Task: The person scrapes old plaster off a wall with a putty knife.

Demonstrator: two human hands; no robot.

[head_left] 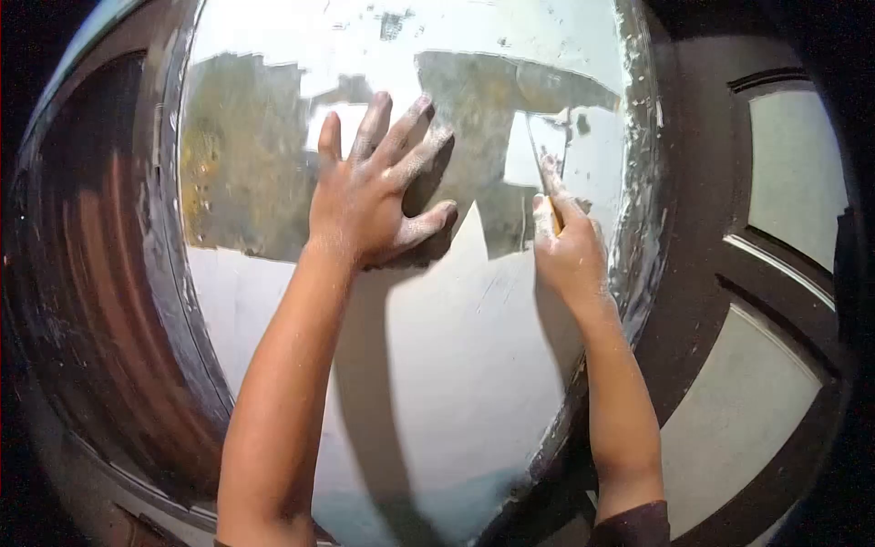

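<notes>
Spread wide, the fingers of my left hand [365,205] lie over a wall panel [456,346] with white coating and bare grey-brown patches. White dust covers its fingertips. My right hand [574,237] is closed round the yellow handle of a putty knife [554,211], whose thin blade points up against the panel's right part. White paste clings to the fingers of that hand. A bare grey-brown patch [474,118] shows between the two hands, with a pale pointed white area below it.
On the left stands a dark brown wooden panel [91,273]. To the right is a dark door frame [702,182] with pale inset panels [793,164]. Rough, paste-smeared edges [643,182] border the white panel.
</notes>
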